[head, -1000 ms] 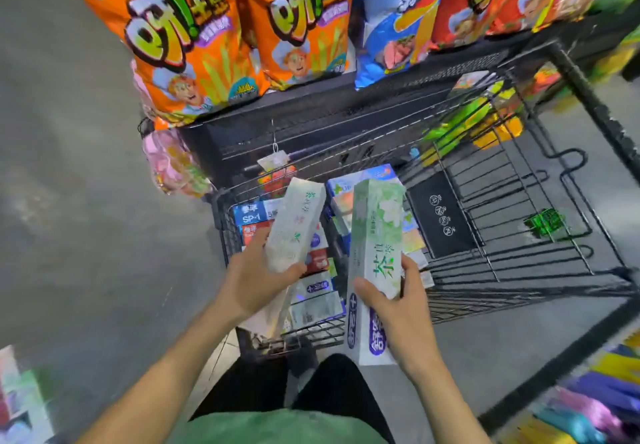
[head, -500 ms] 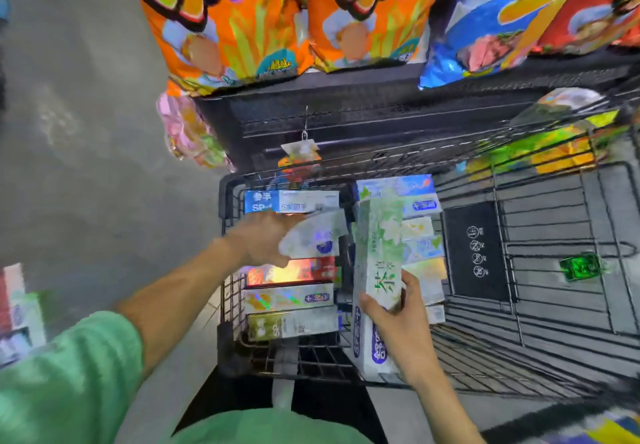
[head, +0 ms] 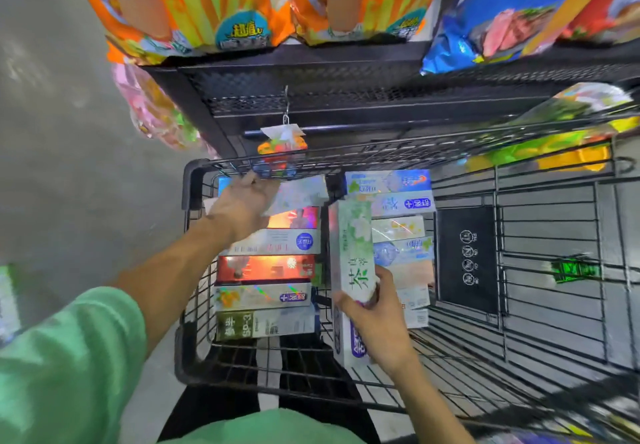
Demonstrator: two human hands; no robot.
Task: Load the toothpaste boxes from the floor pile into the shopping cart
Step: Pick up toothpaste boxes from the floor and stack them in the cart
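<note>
A black wire shopping cart (head: 188, 201) stands below me with several toothpaste boxes laid in two rows inside it. My left hand (head: 242, 206) reaches to the far end of the left row and holds a pale holographic box (head: 298, 194) flat over that row. My right hand (head: 379, 325) grips a long white-and-green toothpaste box (head: 353, 246) lengthwise between the two rows, its near end hidden by my fingers. The left row (head: 266, 296) and the right row (head: 398, 228) each hold several boxes.
A black shelf (head: 311, 97) with large orange and blue snack bags (head: 194, 3) stands just beyond the cart. A small hanging packet (head: 282, 140) dangles at the cart's far rim. The cart's right part (head: 554, 270) shows bare wire. More boxes (head: 8, 301) lie on the floor at far left.
My left hand moved forward to the far end of the left row and turned its box flat. My right hand kept its box, shifting slightly forward. The view tilted down over the cart.
</note>
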